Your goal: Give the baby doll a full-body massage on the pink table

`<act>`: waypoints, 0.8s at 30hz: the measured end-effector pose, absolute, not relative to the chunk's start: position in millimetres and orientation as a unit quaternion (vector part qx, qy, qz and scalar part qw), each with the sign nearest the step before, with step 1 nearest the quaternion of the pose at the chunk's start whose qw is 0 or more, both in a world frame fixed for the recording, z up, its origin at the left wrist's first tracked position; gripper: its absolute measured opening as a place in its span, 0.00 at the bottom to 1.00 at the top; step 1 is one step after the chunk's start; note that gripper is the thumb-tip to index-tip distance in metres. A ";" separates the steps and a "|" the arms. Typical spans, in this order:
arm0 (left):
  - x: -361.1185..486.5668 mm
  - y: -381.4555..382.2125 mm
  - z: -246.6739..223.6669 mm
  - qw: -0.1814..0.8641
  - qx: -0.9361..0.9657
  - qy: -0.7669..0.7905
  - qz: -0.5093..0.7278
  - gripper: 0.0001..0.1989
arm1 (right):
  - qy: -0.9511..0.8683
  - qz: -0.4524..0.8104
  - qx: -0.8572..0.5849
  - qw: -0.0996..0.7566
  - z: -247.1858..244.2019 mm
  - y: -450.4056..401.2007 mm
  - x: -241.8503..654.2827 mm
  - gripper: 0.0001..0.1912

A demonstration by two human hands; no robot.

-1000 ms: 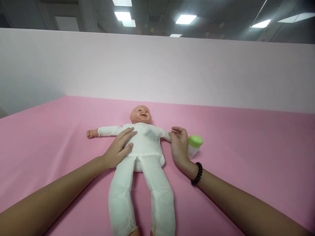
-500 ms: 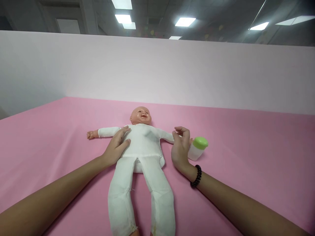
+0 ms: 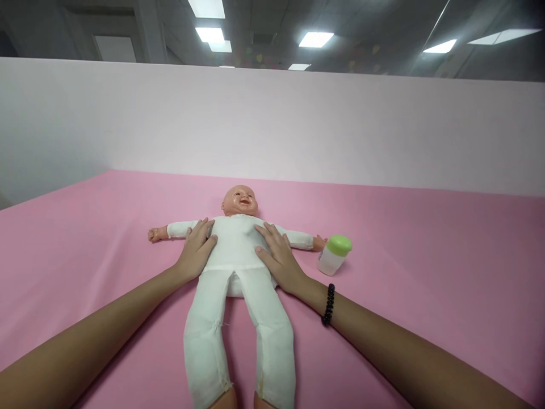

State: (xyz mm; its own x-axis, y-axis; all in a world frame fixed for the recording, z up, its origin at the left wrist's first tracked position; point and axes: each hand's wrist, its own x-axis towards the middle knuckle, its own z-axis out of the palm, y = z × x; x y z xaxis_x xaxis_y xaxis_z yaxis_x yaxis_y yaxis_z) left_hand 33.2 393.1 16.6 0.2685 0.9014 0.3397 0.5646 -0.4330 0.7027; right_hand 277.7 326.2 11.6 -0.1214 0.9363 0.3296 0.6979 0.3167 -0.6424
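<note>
Pink cloth (image 3: pixel 426 238) covers the whole table, and the doll (image 3: pixel 236 250) lies on its back in the middle of it, head toward the pale partition (image 3: pixel 272 125), arms spread out to either side, legs running toward us. We take the doll as our landmark.

From the head view, our left hand (image 3: pixel 196 250) rests flat on the doll's torso, on the side toward its outstretched arm, fingers together and laid along the white cloth body, gripping nothing. Our right hand (image 3: pixel 279 255) now lies on the other side of the torso, fingers slightly spread and pressed flat on the fabric, closed around nothing. A black bead bracelet (image 3: pixel 327 304) sits on that wrist.

What has changed: a moment ago our right hand was off to the side of the doll, at the end of its far arm and next to the bottle (image 3: pixel 333 255); it has since come across onto the chest. Our left hand has stayed on the torso, shifting only a little toward the shoulder. So both palms now bracket the doll's body, one on each flank, which we judge to be a two-handed hold on the trunk rather than work on the bottle.

Beside the doll's far hand the bottle, white with a green cap, leans tilted on the cloth, just beside that small hand; whether they touch we cannot tell. It lies free of both our hands.
</note>
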 end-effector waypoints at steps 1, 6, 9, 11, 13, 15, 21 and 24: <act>32.8 393.8 15.9 0.224 0.768 0.484 0.356 0.28 | -0.729 0.175 -0.558 0.356 11.7 326.7 277.7 0.31; 29.3 398.6 13.7 0.208 0.792 0.466 0.335 0.28 | -0.726 0.184 -0.552 0.367 10.6 329.5 278.4 0.31; 28.4 400.7 14.5 0.189 0.798 0.472 0.324 0.28 | -0.729 0.167 -0.559 0.359 10.8 328.8 277.8 0.30; 28.8 401.0 15.4 0.185 0.797 0.479 0.317 0.27 | -0.732 0.134 -0.570 0.348 12.4 326.2 276.5 0.30; 29.5 400.7 16.0 0.184 0.795 0.484 0.316 0.27 | -0.737 0.091 -0.581 0.335 15.0 322.7 275.0 0.31; 29.8 400.7 16.2 0.184 0.793 0.486 0.318 0.27 | -0.740 0.055 -0.588 0.322 17.4 319.9 273.7 0.30; 28.9 403.9 16.0 0.179 0.788 0.482 0.341 0.26 | -0.731 0.071 -0.598 0.320 16.7 322.3 271.7 0.30; 27.8 404.3 15.8 0.181 0.784 0.476 0.355 0.28 | -0.729 0.107 -0.588 0.334 13.2 327.1 271.7 0.30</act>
State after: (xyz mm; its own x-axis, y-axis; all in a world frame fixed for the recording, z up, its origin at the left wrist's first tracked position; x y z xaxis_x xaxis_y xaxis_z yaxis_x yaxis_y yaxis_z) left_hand 27.8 404.3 15.8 0.2947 0.8750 0.3840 0.6176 -0.4811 0.6222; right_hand 271.7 327.1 13.2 -0.0854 0.9288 0.3605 0.7852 0.2855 -0.5495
